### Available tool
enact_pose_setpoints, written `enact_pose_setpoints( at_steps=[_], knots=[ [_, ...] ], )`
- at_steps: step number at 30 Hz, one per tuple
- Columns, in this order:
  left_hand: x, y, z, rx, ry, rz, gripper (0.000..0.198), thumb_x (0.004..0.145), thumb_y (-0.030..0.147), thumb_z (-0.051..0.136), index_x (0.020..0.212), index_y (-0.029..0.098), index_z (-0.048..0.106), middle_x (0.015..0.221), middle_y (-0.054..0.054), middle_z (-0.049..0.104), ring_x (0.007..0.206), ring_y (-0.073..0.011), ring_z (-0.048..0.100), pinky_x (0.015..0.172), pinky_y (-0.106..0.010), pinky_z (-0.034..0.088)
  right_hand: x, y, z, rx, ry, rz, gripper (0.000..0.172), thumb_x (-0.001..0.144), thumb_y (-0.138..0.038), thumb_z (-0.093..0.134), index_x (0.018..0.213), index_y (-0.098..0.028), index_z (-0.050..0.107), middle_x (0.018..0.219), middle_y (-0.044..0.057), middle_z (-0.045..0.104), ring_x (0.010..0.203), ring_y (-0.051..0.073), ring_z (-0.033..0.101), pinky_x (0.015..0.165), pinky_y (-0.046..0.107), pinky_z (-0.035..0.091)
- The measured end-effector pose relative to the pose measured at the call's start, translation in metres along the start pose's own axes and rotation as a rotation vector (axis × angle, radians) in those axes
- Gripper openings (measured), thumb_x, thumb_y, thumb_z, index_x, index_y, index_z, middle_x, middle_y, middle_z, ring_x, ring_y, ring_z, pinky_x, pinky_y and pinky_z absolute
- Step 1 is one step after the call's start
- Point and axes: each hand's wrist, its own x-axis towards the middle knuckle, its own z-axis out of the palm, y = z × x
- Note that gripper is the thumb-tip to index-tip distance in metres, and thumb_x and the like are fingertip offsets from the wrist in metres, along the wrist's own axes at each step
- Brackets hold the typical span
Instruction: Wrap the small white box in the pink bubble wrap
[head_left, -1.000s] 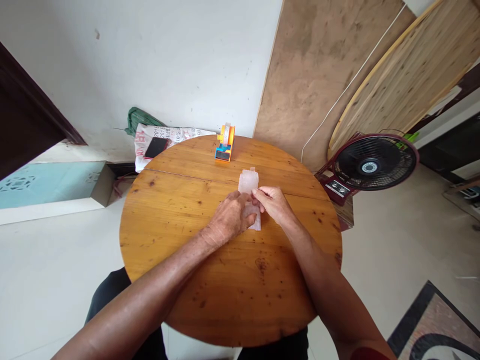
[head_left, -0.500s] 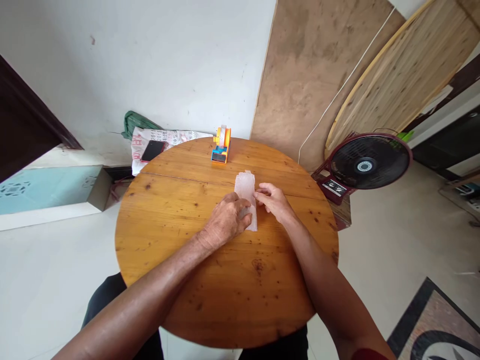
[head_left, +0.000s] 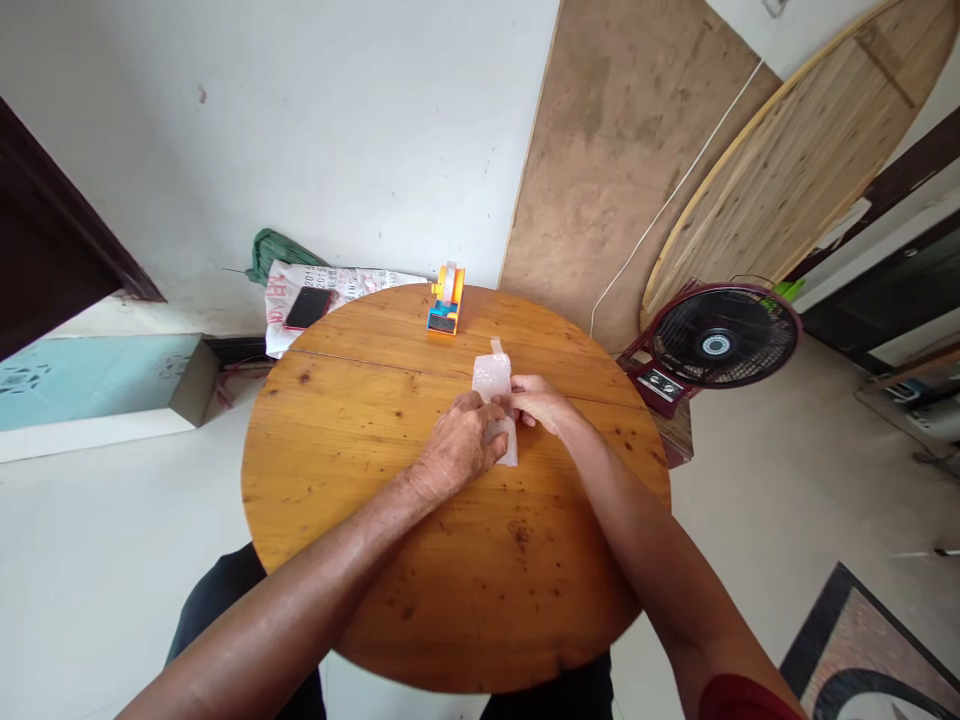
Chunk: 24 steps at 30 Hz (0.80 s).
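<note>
A pale, translucent strip of what looks like bubble wrap [head_left: 492,373] lies flat on the round wooden table [head_left: 360,440], with a small tab of tape standing out at its far end. From the left, my left hand [head_left: 466,438] rests on its middle, fingers curled and pressing it down. My right hand [head_left: 538,402] pinches at its right edge, thumb and forefinger together, close to my left fingertips. Both hands partly cover the wrap. Toward the table's far edge stands an orange and blue tape dispenser [head_left: 445,305] with a roll of clear tape.
A phone [head_left: 308,308] lies on a printed white sack [head_left: 277,281] beyond the table's left rim, near a green bag [head_left: 281,250]. A round black fan [head_left: 720,338] stands at the right. Wooden boards [head_left: 600,150] lean against the wall behind.
My right hand has moved left and closed onto the wrap's edge, nearer my left fingers. The tape tab at the far end stands out more. The camera view has shifted slightly.
</note>
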Motion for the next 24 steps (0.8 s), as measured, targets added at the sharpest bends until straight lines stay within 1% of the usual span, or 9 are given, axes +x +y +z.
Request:
enact_pose_setpoints(
  at_steps=[3, 6, 8, 10, 11, 14, 16, 20, 24],
  knots=[
    [-0.001, 0.0, -0.001, 0.026, -0.011, 0.009, 0.023, 0.082, 0.025, 0.061, 0.102, 0.021, 0.072, 0.099, -0.008, 0.061, 0.093, -0.0235, 0.062, 0.083, -0.035, 0.051, 0.006, 0.004, 0.006, 0.012, 0.038, 0.006, 0.031, 0.058, -0.034, 0.082, 0.066, -0.018, 0.057, 0.045, -0.006, 0.052, 0.037, 0.006, 0.04, 0.032, 0.02, 0.019],
    [-0.002, 0.003, -0.003, 0.107, -0.005, 0.016, 0.022, 0.083, 0.025, 0.06, 0.102, 0.02, 0.07, 0.097, -0.008, 0.061, 0.095, -0.0238, 0.06, 0.085, -0.035, 0.05, 0.011, 0.011, 0.009, 0.032, 0.059, -0.041, 0.035, 0.053, -0.036, 0.084, 0.062, -0.017, 0.056, 0.048, -0.006, 0.053, 0.042, 0.007, 0.043, 0.038, 0.02, 0.028],
    [-0.002, 0.006, -0.005, 0.172, 0.015, 0.03, 0.031, 0.083, 0.024, 0.061, 0.112, 0.019, 0.067, 0.098, -0.009, 0.061, 0.096, -0.0255, 0.059, 0.087, -0.039, 0.05, 0.014, 0.017, 0.01, 0.016, 0.091, -0.101, 0.035, 0.053, -0.039, 0.082, 0.063, -0.017, 0.058, 0.053, -0.005, 0.055, 0.046, 0.008, 0.045, 0.043, 0.021, 0.034],
    [-0.003, 0.008, -0.007, 0.225, 0.035, 0.066, 0.04, 0.082, 0.024, 0.061, 0.121, 0.02, 0.064, 0.101, -0.01, 0.06, 0.096, -0.0274, 0.058, 0.087, -0.043, 0.049, 0.016, 0.022, 0.01, -0.029, 0.128, -0.144, 0.034, 0.055, -0.042, 0.079, 0.063, -0.016, 0.058, 0.056, -0.005, 0.055, 0.048, 0.008, 0.044, 0.045, 0.022, 0.034],
    [-0.003, 0.009, -0.007, 0.24, 0.04, 0.092, 0.04, 0.082, 0.023, 0.061, 0.122, 0.021, 0.064, 0.102, -0.011, 0.06, 0.097, -0.0279, 0.057, 0.086, -0.044, 0.048, 0.017, 0.024, 0.01, -0.052, 0.137, -0.16, 0.034, 0.057, -0.043, 0.077, 0.064, -0.016, 0.058, 0.056, -0.005, 0.055, 0.049, 0.008, 0.044, 0.046, 0.022, 0.034],
    [-0.005, 0.011, -0.008, 0.26, 0.032, 0.165, 0.028, 0.085, 0.02, 0.057, 0.109, 0.023, 0.07, 0.111, -0.011, 0.059, 0.099, -0.0269, 0.056, 0.085, -0.042, 0.048, 0.017, 0.027, 0.01, -0.117, 0.151, -0.188, 0.032, 0.059, -0.043, 0.074, 0.063, -0.016, 0.057, 0.056, -0.006, 0.053, 0.052, 0.009, 0.043, 0.048, 0.021, 0.032],
    [-0.006, 0.012, -0.009, 0.272, 0.019, 0.185, 0.024, 0.087, 0.019, 0.054, 0.103, 0.022, 0.071, 0.116, -0.01, 0.059, 0.1, -0.0257, 0.057, 0.085, -0.04, 0.048, 0.016, 0.028, 0.011, -0.157, 0.167, -0.199, 0.029, 0.06, -0.041, 0.072, 0.064, -0.016, 0.057, 0.056, -0.006, 0.051, 0.054, 0.009, 0.043, 0.048, 0.021, 0.032],
    [-0.007, 0.016, -0.011, 0.256, -0.044, 0.144, 0.023, 0.09, 0.018, 0.05, 0.099, 0.02, 0.071, 0.112, -0.008, 0.064, 0.101, -0.0236, 0.06, 0.083, -0.034, 0.05, 0.014, 0.028, 0.014, -0.169, 0.201, -0.242, 0.023, 0.062, -0.036, 0.067, 0.062, -0.018, 0.054, 0.055, -0.007, 0.047, 0.054, 0.009, 0.041, 0.048, 0.021, 0.03],
    [-0.005, 0.015, -0.012, 0.169, -0.094, 0.058, 0.023, 0.088, 0.017, 0.053, 0.102, 0.02, 0.071, 0.105, -0.007, 0.067, 0.097, -0.0201, 0.063, 0.082, -0.028, 0.05, 0.012, 0.027, 0.017, -0.057, 0.217, -0.275, 0.019, 0.062, -0.031, 0.067, 0.066, -0.018, 0.054, 0.057, -0.007, 0.047, 0.052, 0.009, 0.04, 0.047, 0.021, 0.031]
  ],
)
